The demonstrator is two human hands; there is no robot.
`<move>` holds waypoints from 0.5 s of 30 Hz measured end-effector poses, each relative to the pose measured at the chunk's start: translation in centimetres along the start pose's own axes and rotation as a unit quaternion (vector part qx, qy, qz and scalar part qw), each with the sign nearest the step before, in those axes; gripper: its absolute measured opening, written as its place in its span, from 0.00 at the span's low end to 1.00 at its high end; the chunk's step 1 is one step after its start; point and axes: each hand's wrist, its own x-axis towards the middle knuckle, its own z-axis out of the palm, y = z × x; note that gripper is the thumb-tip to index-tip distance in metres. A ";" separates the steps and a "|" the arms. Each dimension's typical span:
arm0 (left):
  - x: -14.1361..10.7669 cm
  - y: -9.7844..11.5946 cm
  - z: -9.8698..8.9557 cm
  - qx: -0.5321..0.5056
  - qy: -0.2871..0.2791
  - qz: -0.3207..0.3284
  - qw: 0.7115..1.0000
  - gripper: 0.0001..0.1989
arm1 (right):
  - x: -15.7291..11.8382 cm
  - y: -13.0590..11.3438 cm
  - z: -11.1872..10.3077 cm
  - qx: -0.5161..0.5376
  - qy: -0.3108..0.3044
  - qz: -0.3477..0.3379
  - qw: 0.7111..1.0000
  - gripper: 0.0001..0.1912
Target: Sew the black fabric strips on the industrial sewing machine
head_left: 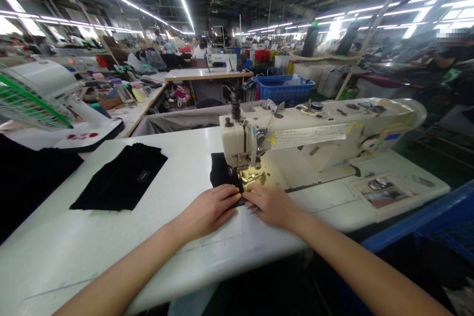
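A small piece of black fabric [221, 173] lies on the white table under the head of a sewing machine [239, 143], its near edge at the lit needle area. My left hand [211, 210] is closed over that near edge, its fingertips pressing on the cloth. Just right of it, my right hand [272, 205] pinches the same edge with curled fingers, in front of the presser foot [254, 176]. The fingertips of both hands almost meet. Part of the fabric is hidden beneath the fingers and the machine head.
Another black fabric piece [122, 177] with a small label lies flat on the table [177, 158] to the left. More black cloth [29, 177] hangs over the left side. A fan [55, 94] stands at the far left. Blue baskets [285, 90] are behind the machine and at lower right.
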 end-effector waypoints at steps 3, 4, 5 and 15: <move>0.2 -0.7 0.1 0.005 0.001 -0.003 1.000 0.16 | 0.4 0.2 0.0 -0.016 -0.001 0.013 1.000 0.12; 0.3 -0.9 0.1 0.006 0.001 -0.003 1.000 0.16 | 0.6 0.2 0.0 -0.020 0.001 0.016 1.000 0.12; 0.4 -1.1 0.1 0.006 0.003 -0.003 1.000 0.16 | 0.7 0.3 0.1 -0.022 0.003 0.018 1.000 0.12; 1.3 -3.0 0.3 -0.005 0.018 -0.014 1.000 0.16 | 1.8 0.9 0.4 -0.034 0.009 0.043 0.998 0.13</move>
